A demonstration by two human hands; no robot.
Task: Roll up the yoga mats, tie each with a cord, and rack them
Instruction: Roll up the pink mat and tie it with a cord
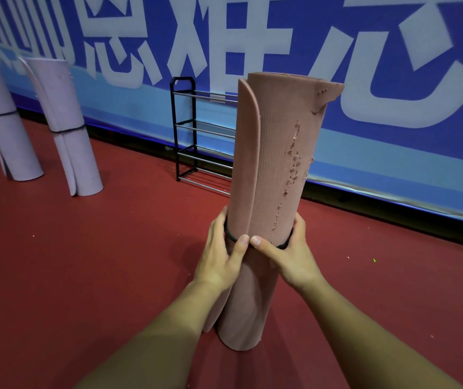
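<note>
Red floor point(84, 262) bore a rolled pink mat point(275, 153) upright, in front of the rack point(185, 130); left hand point(222, 259) and right hand point(290, 259) gripped it, fingers point(240, 245) on its black cord point(231, 236); purple mats point(67, 127) stood left of the rack.

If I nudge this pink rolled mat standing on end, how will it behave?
Probably tippy: the pink mat stands tall on a narrow end, steadied by the left hand and right hand. Likely light and soft, being pitted foam. Its outer flap gapes above the black cord, so it may spring looser if the cord slips.
</note>
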